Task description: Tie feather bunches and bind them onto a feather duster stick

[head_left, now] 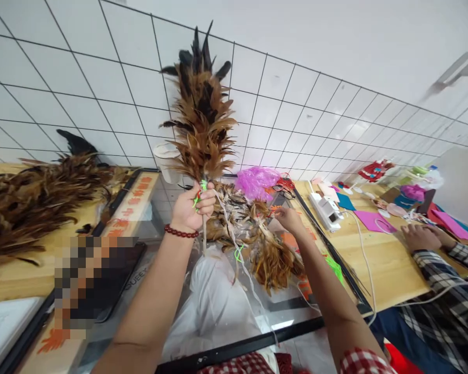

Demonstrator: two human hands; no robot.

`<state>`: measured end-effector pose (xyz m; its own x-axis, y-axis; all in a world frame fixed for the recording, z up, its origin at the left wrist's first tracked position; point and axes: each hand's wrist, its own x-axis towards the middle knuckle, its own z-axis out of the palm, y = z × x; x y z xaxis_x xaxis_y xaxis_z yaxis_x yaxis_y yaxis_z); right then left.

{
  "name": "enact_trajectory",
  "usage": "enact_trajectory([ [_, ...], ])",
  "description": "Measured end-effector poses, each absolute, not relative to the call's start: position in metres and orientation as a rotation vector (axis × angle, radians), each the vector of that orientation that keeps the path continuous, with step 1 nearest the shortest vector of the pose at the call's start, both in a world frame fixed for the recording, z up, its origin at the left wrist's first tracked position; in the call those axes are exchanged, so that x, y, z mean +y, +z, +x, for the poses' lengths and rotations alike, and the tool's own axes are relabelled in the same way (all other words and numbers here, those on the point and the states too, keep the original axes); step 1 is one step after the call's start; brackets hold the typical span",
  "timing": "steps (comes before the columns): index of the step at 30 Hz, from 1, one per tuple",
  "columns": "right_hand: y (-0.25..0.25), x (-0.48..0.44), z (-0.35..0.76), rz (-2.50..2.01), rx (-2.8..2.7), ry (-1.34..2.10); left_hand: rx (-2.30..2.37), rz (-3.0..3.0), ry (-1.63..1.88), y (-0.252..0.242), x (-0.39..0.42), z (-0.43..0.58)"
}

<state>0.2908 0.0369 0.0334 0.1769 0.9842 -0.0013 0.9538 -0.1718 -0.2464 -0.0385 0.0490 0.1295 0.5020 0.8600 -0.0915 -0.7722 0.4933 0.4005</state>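
My left hand (195, 208), with a red bead bracelet on the wrist, is wrapped round the stick of a feather duster (205, 119). The duster stands upright, brown feathers below and black ones at its tip. Bright green cord (203, 185) shows at the grip, and a white strip (234, 234) trails down from there. My right hand (290, 221) is at the right edge of a pile of loose brown feathers (271, 254). Its fingers are bent together near some red bits; what they hold, if anything, I cannot make out.
More feathers (35, 202) lie on the wooden table at left, beside a dark, partly blurred-out phone (120, 280). A white cup (167, 161) and purple plastic bag (255, 182) stand behind. At right are a power strip (325, 210), coloured felt (374, 221) and another person's hands (421, 236).
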Motion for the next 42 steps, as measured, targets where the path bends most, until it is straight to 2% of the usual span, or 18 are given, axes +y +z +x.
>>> enact_trajectory([
  [6, 0.031, 0.058, 0.288, -2.195, -2.080, 0.241, 0.308, 0.361, 0.962, 0.120, 0.051, -0.034],
  [10, 0.063, 0.044, 0.294, -2.200, -1.986, 0.202, 0.344, 0.427, 0.979, 0.120, 0.050, -0.027],
  [12, 0.089, 0.031, 0.279, -1.996, -1.847, 0.361, 0.347, 0.460, 0.990, 0.120, 0.049, -0.022],
  [15, 0.126, 0.014, 0.229, -1.390, -1.709, 0.932, 0.357, 0.507, 1.022, 0.118, 0.048, -0.011],
  [18, 0.145, 0.010, 0.169, -1.132, -1.613, 1.099, 0.437, 0.526, 1.115, 0.115, 0.047, -0.002],
  [23, 0.136, 0.031, 0.114, -1.027, -1.499, 0.985, 0.514, 0.567, 1.188, 0.113, 0.044, 0.002],
  [30, 0.124, 0.033, 0.108, -1.060, -1.319, 0.809, 0.533, 0.701, 1.262, 0.115, 0.035, 0.005],
  [39, 0.111, 0.027, 0.103, -0.866, -1.036, 0.876, 0.557, 0.805, 1.303, 0.114, 0.029, 0.010],
  [42, 0.108, 0.022, 0.110, -0.837, -1.127, 1.137, 0.574, 0.842, 1.311, 0.115, 0.032, 0.006],
])
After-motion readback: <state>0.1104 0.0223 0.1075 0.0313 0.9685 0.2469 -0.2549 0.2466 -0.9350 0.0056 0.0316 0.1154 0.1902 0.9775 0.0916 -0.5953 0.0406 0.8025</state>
